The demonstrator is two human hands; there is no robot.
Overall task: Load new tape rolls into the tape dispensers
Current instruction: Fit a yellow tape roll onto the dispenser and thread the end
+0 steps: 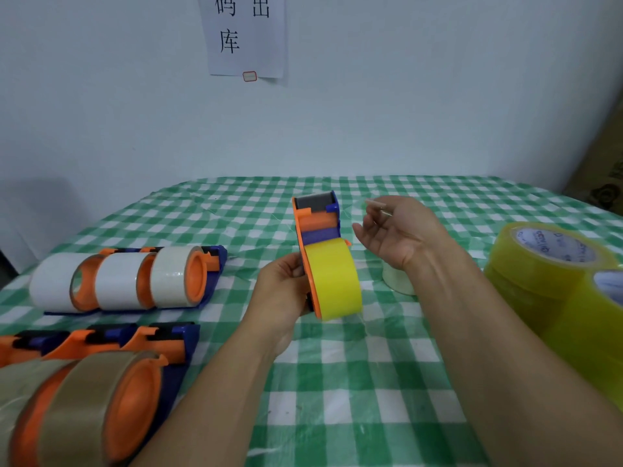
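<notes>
My left hand (285, 288) grips an orange and blue tape dispenser (317, 220) from its left side, holding it up over the middle of the table. A yellow tape roll (335, 281) sits mounted on the dispenser's wheel. To the right of the dispenser my right hand (394, 230) hovers palm up with loosely bent fingers. Its fingertips seem to pinch a thin, nearly clear strip of tape (376, 204), though this is hard to see.
Three dispensers with white tape (124, 279) lie in a row at the left, and several with brown tape (87, 399) lie nearer. Stacked yellow tape rolls (556, 264) stand at the right. A pale roll (397, 281) sits behind my right wrist. The green checked tablecloth (337, 382) covers the table.
</notes>
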